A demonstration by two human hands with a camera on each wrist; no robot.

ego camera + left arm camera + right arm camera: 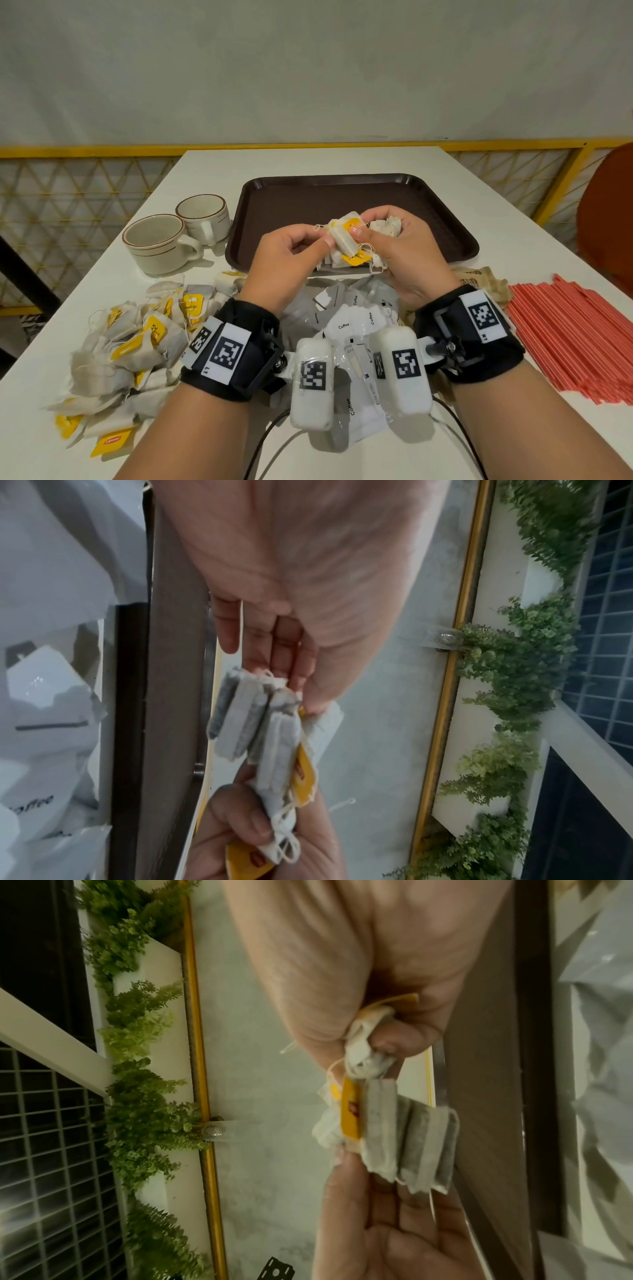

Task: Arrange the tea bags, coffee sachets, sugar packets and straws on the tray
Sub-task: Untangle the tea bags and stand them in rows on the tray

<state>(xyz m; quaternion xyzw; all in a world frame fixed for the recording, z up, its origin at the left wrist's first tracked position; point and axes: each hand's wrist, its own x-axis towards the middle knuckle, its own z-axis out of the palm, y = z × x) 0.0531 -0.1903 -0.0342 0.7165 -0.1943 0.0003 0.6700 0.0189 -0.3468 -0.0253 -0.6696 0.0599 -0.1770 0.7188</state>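
Both hands hold one small bundle of tea bags [344,240] with yellow tags, just above the near edge of the brown tray [342,195]. My left hand [322,240] pinches the bundle's left end between thumb and fingers. My right hand [371,226] grips its right side, with more bags and strings gathered in the palm. In the left wrist view the tea bags [274,739] hang between the left fingertips [291,674] and the right hand [253,826]. The right wrist view shows the tea bags [404,1137] stacked side by side.
A loose heap of tea bags [130,346] lies at the front left. White coffee sachets [356,325] sit between my wrists, brown sugar packets [479,277] beside them, and red straws [575,335] on the right. Two cups [161,240] stand left of the tray.
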